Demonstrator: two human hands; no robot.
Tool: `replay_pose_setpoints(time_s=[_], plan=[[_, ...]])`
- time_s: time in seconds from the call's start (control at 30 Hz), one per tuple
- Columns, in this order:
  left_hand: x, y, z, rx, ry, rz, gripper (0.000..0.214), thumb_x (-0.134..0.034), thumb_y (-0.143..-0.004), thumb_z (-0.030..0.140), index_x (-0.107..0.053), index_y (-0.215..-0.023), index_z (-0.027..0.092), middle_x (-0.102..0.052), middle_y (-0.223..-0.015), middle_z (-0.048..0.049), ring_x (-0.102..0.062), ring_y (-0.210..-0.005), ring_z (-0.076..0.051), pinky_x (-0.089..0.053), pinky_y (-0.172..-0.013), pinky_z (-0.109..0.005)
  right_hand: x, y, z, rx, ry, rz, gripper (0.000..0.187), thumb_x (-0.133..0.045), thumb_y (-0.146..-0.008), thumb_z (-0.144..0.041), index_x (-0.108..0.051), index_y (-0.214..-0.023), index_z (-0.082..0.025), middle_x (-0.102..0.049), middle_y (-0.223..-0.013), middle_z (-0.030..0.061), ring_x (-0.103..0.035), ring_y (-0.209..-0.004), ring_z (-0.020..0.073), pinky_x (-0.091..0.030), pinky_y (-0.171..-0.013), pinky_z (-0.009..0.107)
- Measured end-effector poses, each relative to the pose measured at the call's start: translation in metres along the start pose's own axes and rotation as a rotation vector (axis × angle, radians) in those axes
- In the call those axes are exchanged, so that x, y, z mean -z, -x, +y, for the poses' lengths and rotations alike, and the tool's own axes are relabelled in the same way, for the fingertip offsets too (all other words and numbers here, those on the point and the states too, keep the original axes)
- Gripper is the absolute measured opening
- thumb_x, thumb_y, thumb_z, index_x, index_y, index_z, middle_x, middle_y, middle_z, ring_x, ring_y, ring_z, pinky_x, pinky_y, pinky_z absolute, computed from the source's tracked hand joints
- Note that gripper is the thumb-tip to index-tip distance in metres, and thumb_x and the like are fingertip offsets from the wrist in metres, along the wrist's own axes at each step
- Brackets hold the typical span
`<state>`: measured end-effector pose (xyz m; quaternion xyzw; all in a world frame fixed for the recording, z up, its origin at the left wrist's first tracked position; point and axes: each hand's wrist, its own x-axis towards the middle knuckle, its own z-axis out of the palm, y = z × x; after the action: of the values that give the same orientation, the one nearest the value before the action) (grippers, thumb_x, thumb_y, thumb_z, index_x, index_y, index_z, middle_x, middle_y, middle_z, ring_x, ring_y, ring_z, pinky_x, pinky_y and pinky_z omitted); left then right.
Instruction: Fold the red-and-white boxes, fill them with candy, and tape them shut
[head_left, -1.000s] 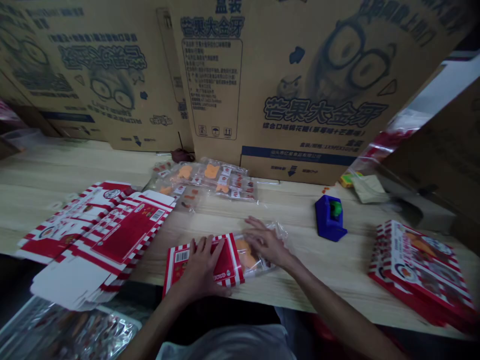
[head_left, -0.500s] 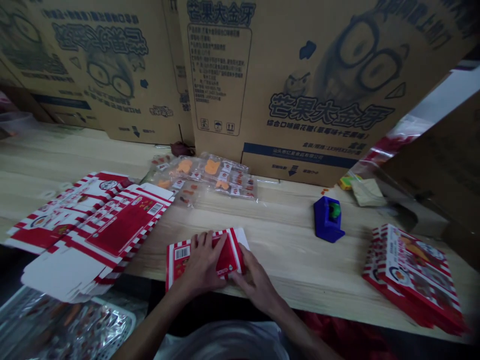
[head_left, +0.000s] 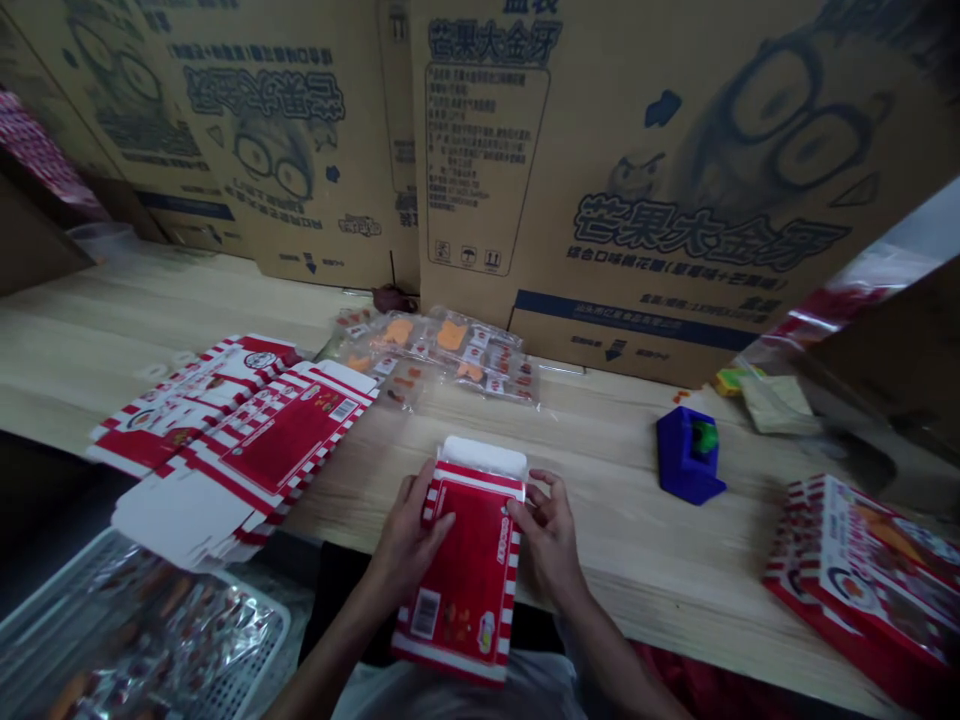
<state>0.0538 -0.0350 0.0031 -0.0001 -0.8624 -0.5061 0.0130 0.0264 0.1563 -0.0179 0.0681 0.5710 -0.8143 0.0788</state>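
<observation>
Two hands hold a red-and-white striped carton (head_left: pixel 469 580) between them: the left hand (head_left: pixel 409 540) grips its left edge, with the thumb across the red face, and the right hand (head_left: pixel 547 535) clasps its right edge, fingers spread. The carton sits just between the palms, its white end flap (head_left: pixel 482 458) sticking out beyond the fingertips and its barcode end reaching back toward the person, past the bench edge.

Beyond the left hand, flat printed carton blanks (head_left: pixel 277 430) lie in overlapping stacks on the bench (head_left: pixel 615 520). Ahead of both hands lie clear bags of orange sweets (head_left: pixel 442 350). Right of the right hand stands a blue tape dispenser (head_left: pixel 688 456), and farther right sits a stack of red-and-white boxes (head_left: pixel 855 580). Below the bench, near the left arm, a white plastic crate (head_left: pixel 135 630) holds foil packets. Large corrugated cartons (head_left: pixel 637 180) stand along the bench's far side.
</observation>
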Motion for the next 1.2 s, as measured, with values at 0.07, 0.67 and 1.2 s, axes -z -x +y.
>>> replay_pose_setpoints(time_s=[0.07,0.67,1.2], plan=[[0.000,0.004,-0.007,0.018,0.202,-0.050,0.059,-0.049,-0.089,0.033,-0.032,-0.144,0.023,-0.049,-0.132,-0.0123,-0.051,-0.120,-0.024,-0.045,-0.100,-0.039,0.011,0.002,0.002,-0.035,0.066,-0.057,0.049,-0.071,-0.077,-0.036,-0.047,-0.119,-0.028,-0.068,-0.109,0.0050,-0.066,-0.094,0.0230,-0.053,-0.079,0.037],[-0.001,0.000,-0.011,0.202,0.498,0.056,0.021,-0.064,-0.078,0.031,-0.048,-0.074,0.018,-0.052,-0.074,0.0017,-0.050,-0.068,-0.011,-0.041,-0.062,-0.022,0.007,0.011,-0.001,-0.033,0.089,-0.054,0.038,-0.074,-0.073,-0.029,-0.052,-0.104,-0.027,-0.066,-0.088,-0.0009,-0.061,-0.078,0.0179,-0.049,-0.071,0.031],[0.021,-0.004,0.002,0.143,0.453,-0.165,0.021,-0.066,-0.078,0.036,-0.064,-0.078,0.015,-0.057,-0.089,-0.0041,-0.055,-0.082,-0.016,-0.044,-0.068,-0.024,0.024,-0.004,-0.009,0.067,0.366,-0.355,0.020,-0.069,-0.078,-0.039,-0.066,-0.078,-0.020,-0.065,-0.092,0.0056,-0.060,-0.088,0.0208,-0.046,-0.078,0.032]])
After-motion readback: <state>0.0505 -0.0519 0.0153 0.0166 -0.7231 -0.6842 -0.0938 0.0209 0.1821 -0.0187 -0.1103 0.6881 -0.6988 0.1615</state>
